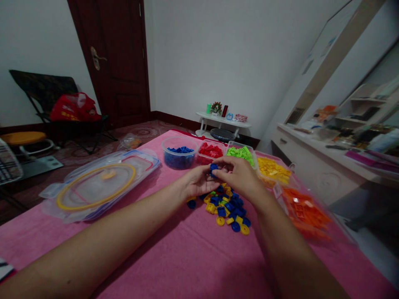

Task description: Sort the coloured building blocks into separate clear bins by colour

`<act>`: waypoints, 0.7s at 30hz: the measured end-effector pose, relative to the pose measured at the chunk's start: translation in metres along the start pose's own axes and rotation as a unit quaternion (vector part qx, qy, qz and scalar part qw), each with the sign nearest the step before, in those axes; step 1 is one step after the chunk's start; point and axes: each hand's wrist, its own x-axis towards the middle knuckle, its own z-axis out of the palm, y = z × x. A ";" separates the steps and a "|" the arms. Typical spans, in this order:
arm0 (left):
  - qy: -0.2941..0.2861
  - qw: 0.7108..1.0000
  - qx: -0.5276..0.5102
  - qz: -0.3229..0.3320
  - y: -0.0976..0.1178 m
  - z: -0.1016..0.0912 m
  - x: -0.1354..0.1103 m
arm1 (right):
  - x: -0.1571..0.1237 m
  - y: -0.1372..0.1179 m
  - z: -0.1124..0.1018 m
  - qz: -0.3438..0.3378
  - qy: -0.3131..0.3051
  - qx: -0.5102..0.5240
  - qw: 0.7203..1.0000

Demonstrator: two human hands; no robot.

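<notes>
My left hand [197, 182] and my right hand [239, 174] meet above a heap of small blue and yellow plastic pieces [229, 206] on the pink cloth [187, 257]. Both hands have their fingers curled round a blue piece [213, 168] held between them. Just behind the hands stands a round tub of blue pieces [180, 153].
Beside the blue tub stand tubs of red pieces [210, 151], green pieces [240, 153], yellow pieces [272, 169] and orange pieces [304, 212]. Clear lids [99, 185] are stacked on the left. A dresser [314, 162] runs along the right; a folding chair [56, 108] stands by the door.
</notes>
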 end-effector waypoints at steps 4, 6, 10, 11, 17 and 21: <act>-0.007 1.000 0.008 0.023 -0.002 0.003 -0.002 | 0.002 0.004 -0.004 0.015 0.078 0.006 0.997; -0.022 0.997 0.039 0.064 -0.003 0.002 -0.002 | 0.002 0.006 -0.009 0.022 0.090 -0.006 0.996; -0.077 0.979 0.094 0.163 -0.006 0.001 -0.001 | 0.002 0.007 -0.014 0.016 0.070 -0.014 0.997; -0.081 0.976 0.103 0.176 -0.007 0.002 -0.001 | 0.002 0.008 -0.014 0.013 0.062 -0.015 0.998; -0.059 0.968 0.136 0.202 -0.010 0.006 -0.002 | 0.002 0.015 -0.010 0.019 0.011 -0.028 0.999; -0.058 0.963 0.154 0.215 -0.011 0.005 -0.002 | 0.003 0.016 -0.011 0.011 0.013 -0.024 1.000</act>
